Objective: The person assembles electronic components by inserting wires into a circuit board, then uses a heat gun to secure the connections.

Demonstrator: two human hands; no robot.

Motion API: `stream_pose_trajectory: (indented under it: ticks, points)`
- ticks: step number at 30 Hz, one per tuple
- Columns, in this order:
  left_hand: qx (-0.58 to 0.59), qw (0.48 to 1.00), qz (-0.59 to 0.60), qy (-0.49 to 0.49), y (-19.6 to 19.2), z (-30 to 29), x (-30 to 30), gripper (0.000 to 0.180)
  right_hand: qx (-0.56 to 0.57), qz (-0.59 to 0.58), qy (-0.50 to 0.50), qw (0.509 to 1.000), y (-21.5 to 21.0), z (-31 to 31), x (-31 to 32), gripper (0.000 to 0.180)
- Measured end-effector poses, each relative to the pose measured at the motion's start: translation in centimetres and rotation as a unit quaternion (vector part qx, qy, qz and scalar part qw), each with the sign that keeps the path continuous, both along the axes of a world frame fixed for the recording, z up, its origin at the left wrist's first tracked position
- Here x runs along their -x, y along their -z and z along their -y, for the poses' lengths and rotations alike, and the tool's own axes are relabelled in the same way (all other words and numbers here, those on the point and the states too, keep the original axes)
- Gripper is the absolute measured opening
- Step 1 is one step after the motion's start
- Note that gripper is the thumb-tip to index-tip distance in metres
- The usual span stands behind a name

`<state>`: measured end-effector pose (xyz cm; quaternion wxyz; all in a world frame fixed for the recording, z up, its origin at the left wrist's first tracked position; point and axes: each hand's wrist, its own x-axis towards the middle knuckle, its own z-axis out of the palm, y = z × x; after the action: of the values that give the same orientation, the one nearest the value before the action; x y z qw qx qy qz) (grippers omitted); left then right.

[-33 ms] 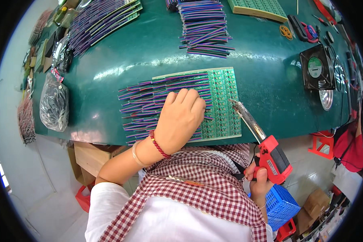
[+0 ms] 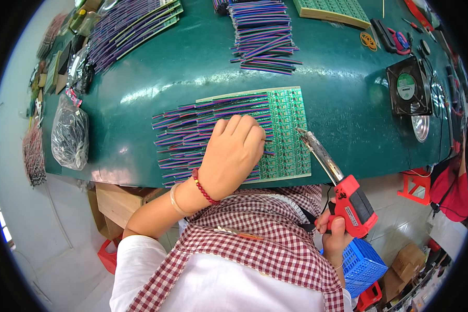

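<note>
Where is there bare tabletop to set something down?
Bare patches lie between the soldering iron and the black fan, and between the plastic bag and the wires on the circuit-board panel. Crowded: the upper left, with its wired boards, and beneath the left hand.

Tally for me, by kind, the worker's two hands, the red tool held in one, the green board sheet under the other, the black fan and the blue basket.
Left hand and right hand: 2
Red soldering tool, in the right hand: 1
Green board sheet, under the left hand: 1
Black fan: 1
Blue basket: 1
Total: 6
</note>
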<state>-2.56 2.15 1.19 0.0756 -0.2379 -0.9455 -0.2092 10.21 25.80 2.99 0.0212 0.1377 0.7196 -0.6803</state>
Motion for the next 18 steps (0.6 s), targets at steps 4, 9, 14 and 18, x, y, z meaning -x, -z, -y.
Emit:
stream_pose_trajectory:
  ticks: [4, 9, 14, 18]
  points:
    - [-0.154, 0.987, -0.022, 0.045, 0.7, 0.4, -0.1, 0.020, 0.004, -0.002, 0.004, 1.000, 0.0, -0.2, -0.3, 0.053]
    - [-0.128, 0.989, 0.002, 0.068, 1.2, 0.4, -0.1, 0.021, 0.006, 0.026, -0.009, 1.000, 0.1, -0.3, -0.7, 0.053]
    - [-0.124, 0.990, -0.003, 0.074, 1.4, 0.4, -0.1, 0.023, 0.041, 0.034, -0.065, 0.996, 0.7, -0.7, -1.0, 0.050]
    - [-0.118, 0.990, 0.003, 0.080, 1.3, 0.5, -0.2, 0.025, 0.065, 0.057, -0.061, 0.994, 0.2, -0.4, -0.6, 0.032]
